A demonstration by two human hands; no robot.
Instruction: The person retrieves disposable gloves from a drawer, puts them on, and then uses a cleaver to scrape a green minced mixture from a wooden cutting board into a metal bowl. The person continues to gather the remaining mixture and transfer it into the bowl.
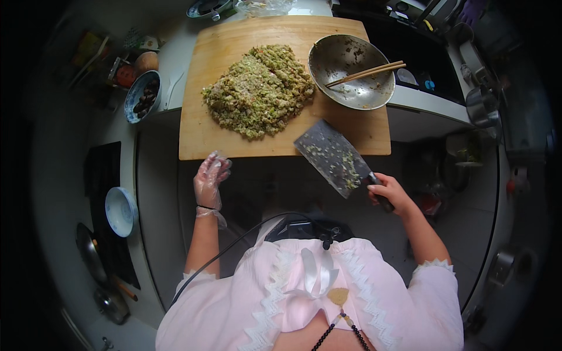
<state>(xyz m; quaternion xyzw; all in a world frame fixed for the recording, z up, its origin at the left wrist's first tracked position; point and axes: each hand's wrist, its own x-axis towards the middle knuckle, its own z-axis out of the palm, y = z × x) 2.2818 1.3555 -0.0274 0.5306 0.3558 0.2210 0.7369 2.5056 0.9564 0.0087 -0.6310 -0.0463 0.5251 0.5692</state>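
A large heap of finely chopped green filling (pixel 259 92) covers the middle of a wooden cutting board (pixel 347 136). My right hand (pixel 388 193) grips the dark handle of a cleaver (pixel 333 158), whose broad blade has green bits stuck to it. The blade's far corner overlaps the board's near right edge in view. My left hand (pixel 211 180), in a clear plastic glove, hangs by the board's near left edge with its fingers loosely curled and nothing visible in them. A stainless steel bowl (pixel 351 96) with food residue sits at the board's right, wooden chopsticks (pixel 364 74) resting in it.
Left of the board are a white spoon (pixel 174 90) and a patterned bowl (pixel 142 96) of dark pieces. A blue-and-white bowl (pixel 121 212) and a pan (pixel 91 252) stand on the left counter. Metal pots (pixel 481 105) stand at far right.
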